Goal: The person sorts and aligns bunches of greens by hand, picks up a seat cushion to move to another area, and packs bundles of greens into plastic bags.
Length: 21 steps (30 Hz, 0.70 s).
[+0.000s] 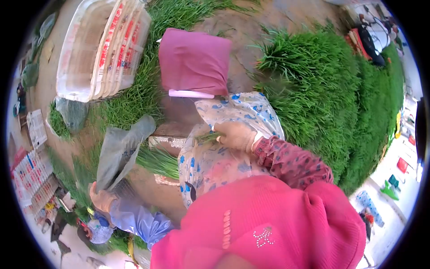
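Observation:
My left hand [102, 197], in a pale glove, is closed on the lower edge of a grey-green plastic bag [123, 150], which stands up limp and crumpled above it. My right hand [237, 136], also gloved, is over my lap with its fingers curled around a few green stalks [207, 137], partly hidden by the fingers. A patterned plastic apron [237, 110] covers my lap. Between my hands, a bundle of long chive-like leaves [157, 161] lies over a low, worn stand [166, 144].
A stack of white plastic baskets [96, 58] stands at the upper left. In front of me is a seat draped in purple cloth [195, 60]. A large pile of green leaves [322, 85] fills the right side. More baskets [33, 172] are at far left.

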{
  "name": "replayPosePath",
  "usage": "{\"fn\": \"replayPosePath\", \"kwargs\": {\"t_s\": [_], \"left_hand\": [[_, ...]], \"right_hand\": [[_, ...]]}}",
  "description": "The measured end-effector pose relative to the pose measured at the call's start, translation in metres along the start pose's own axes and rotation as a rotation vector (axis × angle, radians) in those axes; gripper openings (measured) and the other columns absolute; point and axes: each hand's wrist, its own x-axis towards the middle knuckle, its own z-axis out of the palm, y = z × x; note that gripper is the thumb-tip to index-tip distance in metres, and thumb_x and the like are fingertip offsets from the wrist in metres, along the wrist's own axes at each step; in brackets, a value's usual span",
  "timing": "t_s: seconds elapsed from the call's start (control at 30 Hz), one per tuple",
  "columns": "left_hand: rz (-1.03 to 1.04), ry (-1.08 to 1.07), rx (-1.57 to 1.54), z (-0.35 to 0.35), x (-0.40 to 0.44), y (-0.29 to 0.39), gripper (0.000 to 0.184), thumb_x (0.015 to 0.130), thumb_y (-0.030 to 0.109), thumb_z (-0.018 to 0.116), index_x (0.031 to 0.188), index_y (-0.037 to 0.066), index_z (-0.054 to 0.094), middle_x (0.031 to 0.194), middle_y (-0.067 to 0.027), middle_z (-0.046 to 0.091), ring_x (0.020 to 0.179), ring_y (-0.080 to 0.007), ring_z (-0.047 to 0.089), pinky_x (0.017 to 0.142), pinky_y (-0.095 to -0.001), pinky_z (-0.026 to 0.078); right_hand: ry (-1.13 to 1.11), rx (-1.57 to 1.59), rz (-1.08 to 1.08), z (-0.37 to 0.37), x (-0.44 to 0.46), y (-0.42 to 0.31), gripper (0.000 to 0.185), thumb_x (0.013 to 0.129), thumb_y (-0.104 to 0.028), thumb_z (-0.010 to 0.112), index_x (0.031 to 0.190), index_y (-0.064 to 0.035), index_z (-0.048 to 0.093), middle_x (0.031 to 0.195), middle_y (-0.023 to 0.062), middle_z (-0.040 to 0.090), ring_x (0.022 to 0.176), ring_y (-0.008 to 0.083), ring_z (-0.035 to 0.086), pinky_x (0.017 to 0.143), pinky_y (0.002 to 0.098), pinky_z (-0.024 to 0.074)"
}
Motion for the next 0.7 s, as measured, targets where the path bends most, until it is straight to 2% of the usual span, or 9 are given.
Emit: {"fn": "replayPosePath", "kwargs": {"t_s": [0.07,0.1,0.23,0.33,0.4,0.5,0.6,0.63,0.7], "left_hand": [[-0.165,-0.121,0.108,-0.002,-0.005,0.012,0.050,0.067,-0.009,0.042,0.108,0.007,0.067,0.103,-0.0097,0.068,0.091,-0.0210,0.063,0.083,-0.0271,0.046],[-0.149,-0.138,0.045,0.012,0.007,-0.026,0.045,0.069,-0.006,0.045,0.106,0.008,0.068,0.102,-0.0105,0.068,0.094,-0.0219,0.063,0.087,-0.0281,0.045],[0.140,-0.195,0.192,0.066,0.009,-0.098,0.044,0.073,-0.005,0.044,0.111,0.005,0.064,0.105,-0.0123,0.067,0.099,-0.0242,0.062,0.093,-0.0300,0.043],[0.388,-0.380,-0.221,0.103,-0.035,-0.032,0.039,0.074,-0.009,0.046,0.107,0.000,0.064,0.098,-0.0110,0.067,0.099,-0.0241,0.061,0.097,-0.0300,0.040],[-0.235,-0.790,-0.188,0.154,-0.047,-0.007,0.043,0.076,-0.006,0.046,0.112,0.005,0.066,0.101,-0.0109,0.069,0.099,-0.0248,0.062,0.098,-0.0301,0.040],[0.099,-1.076,-0.234,0.296,-0.048,-0.084,0.028,0.079,0.008,0.062,0.106,0.003,0.069,0.095,-0.0067,0.066,0.090,-0.0161,0.060,0.088,-0.0298,0.045],[0.360,-1.315,0.044,0.341,-0.070,0.022,0.049,0.075,0.001,0.059,0.123,0.011,0.061,0.095,-0.0070,0.070,0.089,-0.0157,0.064,0.084,-0.0277,0.049],[0.291,-1.359,-0.075,0.369,-0.070,0.032,0.052,0.077,0.005,0.062,0.128,0.009,0.055,0.093,-0.0062,0.069,0.088,-0.0158,0.064,0.082,-0.0277,0.049],[0.218,-1.381,-0.194,0.421,-0.067,0.052,0.061,0.082,0.012,0.065,0.138,0.007,0.041,0.091,-0.0057,0.066,0.086,-0.0166,0.063,0.080,-0.0278,0.050]], "right_hand": [[0.264,0.279,-0.045,0.006,0.008,0.020,0.025,0.083,-0.019,0.058,0.104,-0.0079,0.064,0.092,0.0210,0.065,0.090,0.0376,0.062,0.079,0.0428,0.0478],[0.327,0.412,0.003,0.005,0.013,0.033,0.023,0.086,-0.015,0.059,0.106,-0.0036,0.065,0.095,0.0105,0.068,0.085,0.0203,0.063,0.081,0.0309,0.0485],[0.394,0.667,0.394,-0.036,0.035,0.075,0.023,0.090,-0.014,0.055,0.109,-0.0030,0.065,0.073,0.0034,0.062,0.062,0.0104,0.057,0.058,0.0259,0.0482],[0.425,0.659,0.450,-0.030,0.069,0.140,0.022,0.087,-0.012,0.056,0.106,-0.0048,0.064,0.067,0.0017,0.060,0.056,0.0105,0.054,0.053,0.0262,0.0438],[0.358,0.664,0.492,-0.025,0.097,0.177,0.023,0.089,-0.010,0.053,0.108,-0.0011,0.062,0.073,0.0058,0.063,0.060,0.0137,0.060,0.055,0.0274,0.0494],[0.234,0.404,0.595,-0.035,0.128,0.175,0.028,0.083,-0.012,0.061,0.109,-0.0038,0.061,0.071,0.0044,0.062,0.058,0.0145,0.059,0.054,0.0297,0.0472],[0.175,0.491,0.512,0.009,0.170,0.236,0.058,0.077,-0.008,0.067,0.131,-0.0039,0.047,0.107,0.0158,0.063,0.087,0.0224,0.065,0.070,0.0322,0.0520],[0.010,0.719,0.615,-0.012,0.171,0.209,0.071,0.077,-0.017,0.071,0.138,-0.0040,0.038,0.116,0.0205,0.060,0.098,0.0270,0.063,0.078,0.0336,0.0512],[0.062,0.568,0.608,-0.003,0.192,0.211,0.078,0.077,-0.021,0.072,0.141,-0.0042,0.032,0.116,0.0214,0.060,0.098,0.0283,0.063,0.079,0.0340,0.0509]]}}
